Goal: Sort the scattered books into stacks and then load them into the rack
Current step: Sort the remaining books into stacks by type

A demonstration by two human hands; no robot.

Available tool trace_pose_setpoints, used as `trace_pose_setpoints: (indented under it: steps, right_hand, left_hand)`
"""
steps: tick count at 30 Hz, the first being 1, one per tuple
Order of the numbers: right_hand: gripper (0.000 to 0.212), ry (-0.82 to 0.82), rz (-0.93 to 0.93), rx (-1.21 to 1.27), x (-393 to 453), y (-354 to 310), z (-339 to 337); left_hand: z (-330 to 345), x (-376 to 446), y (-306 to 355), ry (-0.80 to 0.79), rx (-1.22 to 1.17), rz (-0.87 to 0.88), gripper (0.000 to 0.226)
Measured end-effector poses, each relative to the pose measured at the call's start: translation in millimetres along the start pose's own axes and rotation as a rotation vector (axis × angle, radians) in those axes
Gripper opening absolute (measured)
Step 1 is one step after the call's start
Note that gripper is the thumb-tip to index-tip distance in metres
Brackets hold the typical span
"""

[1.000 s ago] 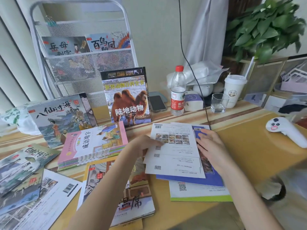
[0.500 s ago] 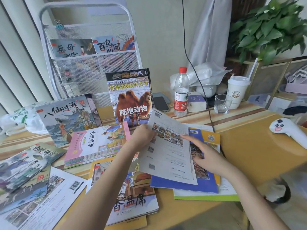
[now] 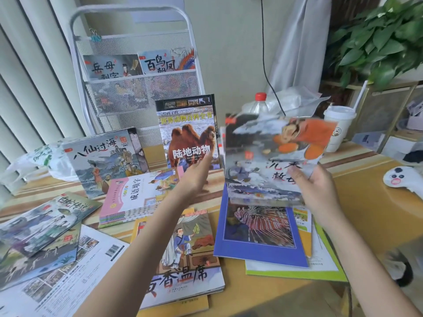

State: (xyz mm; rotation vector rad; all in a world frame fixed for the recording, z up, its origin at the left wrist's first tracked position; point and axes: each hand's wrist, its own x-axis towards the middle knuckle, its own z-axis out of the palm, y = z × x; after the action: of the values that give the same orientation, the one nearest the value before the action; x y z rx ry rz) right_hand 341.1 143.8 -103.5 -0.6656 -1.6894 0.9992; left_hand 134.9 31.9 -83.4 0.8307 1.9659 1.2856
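so far only a small part of the work appears to be done. at the far left, thin picture books (image 3: 43, 227) are left fanned loosely over one another on the surface (image 3: 366, 202), with a white-backed one (image 3: 68, 277) lying beneath them. behind them the white mesh rack (image 3: 137, 72) is seen with just two books (image 3: 139, 65) set in its upper pocket; what sits in the lower pockets cannot be told through the mesh. two books are propped upright against the rack's foot, a sea-scene one (image 3: 103, 161) and a camel book (image 3: 188, 133). a pink stack (image 3: 139, 197) is laid before them, and a yellow-edged pile (image 3: 183, 255) nearer the body. the left hand (image 3: 196, 177) is held spread above the pink stack, gripping nothing. to its right a picture book (image 3: 272, 161) is lifted clear of the surface and tilted, pinched at its right edge by the right hand (image 3: 318, 191). below it a blue book (image 3: 258, 232) is stacked on yellow and green-edged ones (image 3: 320, 266). most sorting and nearly all loading are judged to remain.
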Motion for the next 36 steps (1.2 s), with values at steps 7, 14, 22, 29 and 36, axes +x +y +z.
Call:
trace_pose_setpoints:
  steps: [7, 14, 22, 29, 36]
  right_hand:
    - [0.055, -0.228, 0.164, 0.266, 6.4, 20.1, -9.2]
    - [0.026, -0.170, 0.280, 0.191, -8.6, 39.9, 4.1]
    - [0.023, -0.256, 0.277, 0.298, -18.1, 12.6, 59.5]
    - [0.033, -0.427, 0.524, 0.383, -49.6, 13.2, 114.8]
    - [0.070, -0.562, 0.716, 0.467, -65.2, 7.1, 146.5]
  left_hand:
    - [35.8, -9.2, -17.8, -0.138, -0.253, 0.323, 0.053]
    - [57.8, -18.0, -41.2, -0.011, -0.086, 0.407, 0.027]
    - [-6.0, -57.7, -35.8, 0.120, -0.334, 0.282, 0.014]
    - [-50.8, -94.1, -62.6, 0.102, -0.706, 0.063, 0.030]
    - [-63.6, -116.9, -75.6, 0.133, -0.818, 0.087, 0.031]
